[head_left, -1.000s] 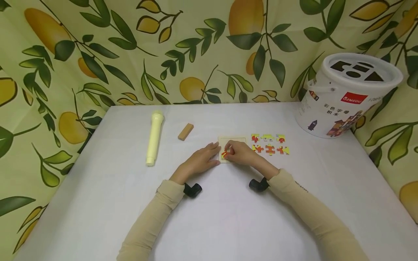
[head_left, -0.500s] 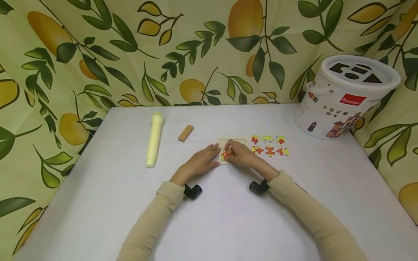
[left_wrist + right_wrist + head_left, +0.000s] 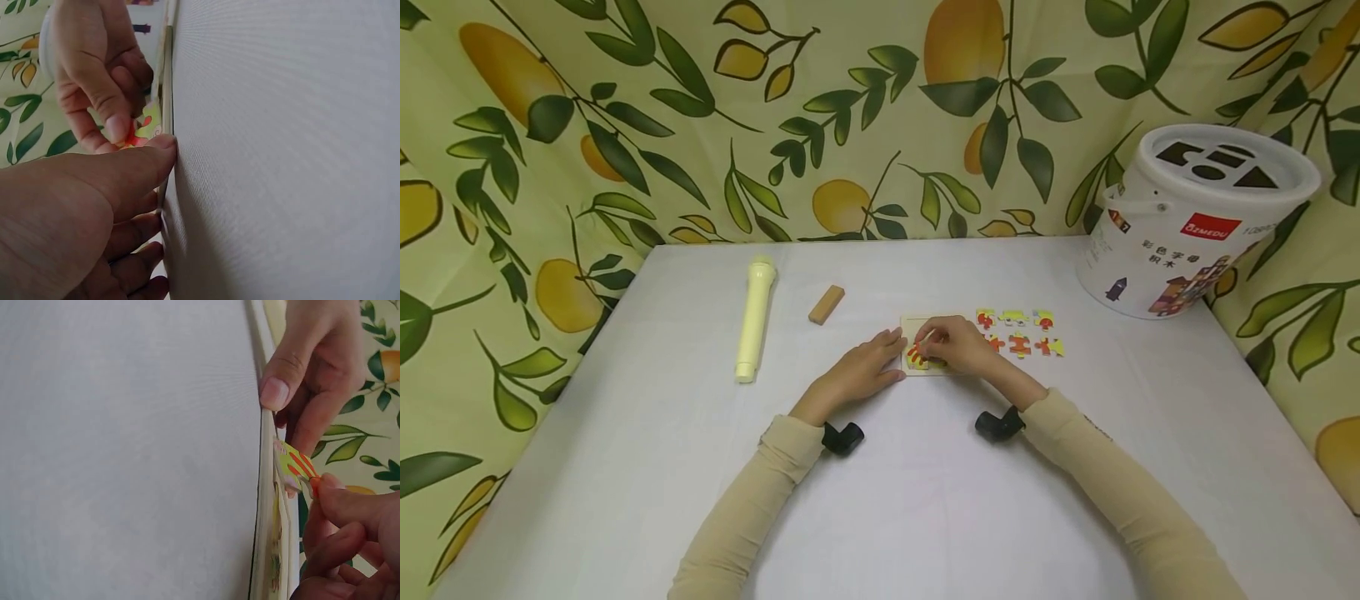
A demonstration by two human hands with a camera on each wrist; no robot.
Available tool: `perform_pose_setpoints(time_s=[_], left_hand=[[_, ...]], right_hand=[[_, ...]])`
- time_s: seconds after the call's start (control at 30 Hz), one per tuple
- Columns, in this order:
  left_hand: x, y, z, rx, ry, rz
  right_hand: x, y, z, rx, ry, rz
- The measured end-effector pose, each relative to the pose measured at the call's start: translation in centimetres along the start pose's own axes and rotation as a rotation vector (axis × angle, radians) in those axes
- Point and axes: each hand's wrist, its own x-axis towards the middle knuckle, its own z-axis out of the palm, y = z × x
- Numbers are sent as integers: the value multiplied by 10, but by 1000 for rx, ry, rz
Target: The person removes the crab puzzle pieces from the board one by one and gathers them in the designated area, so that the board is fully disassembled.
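My right hand (image 3: 961, 343) pinches a yellow and red jigsaw puzzle piece (image 3: 917, 357) between thumb and fingers, over the lower left of a small wooden puzzle tray (image 3: 911, 324). In the right wrist view the puzzle piece (image 3: 294, 465) stands tilted, its lower edge at the tray. Another bit of yellow shows in the tray under the right hand, mostly hidden. My left hand (image 3: 863, 368) rests against the tray's left side, fingers extended, with the thumb (image 3: 275, 394) on its near edge. Several loose puzzle pieces (image 3: 1018, 344) lie in two rows right of the tray.
A pale yellow toy microphone (image 3: 755, 321) and a small wooden block (image 3: 827, 305) lie on the white tabletop (image 3: 910, 500) to the left. At the back right stands a white bucket (image 3: 1180, 233) with shaped holes in its lid. Leaf-patterned cloth (image 3: 850, 125) hangs behind.
My right hand has shifted slightly right, its grip changing, and more of the puzzle piece now shows. The left hand stays at the tray's edge. The loose pieces have not moved.
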Motion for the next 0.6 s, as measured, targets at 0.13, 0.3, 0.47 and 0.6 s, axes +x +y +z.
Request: perform_pose_setpoints(time_s=[0.13,0.3,0.47,0.6], left_hand=[[1,1,-1,4,-10,-2],[3,1,-1,24,-12,-1],[4,1,-1,26,-7,0],[2,1,0,19,-20,-9]], right_hand=[[-3,3,-8,92,1,78],[-17,13,-30,125,35,193],[-38,29,-51,124,93,290],[-56,42,-62,89,90,329]])
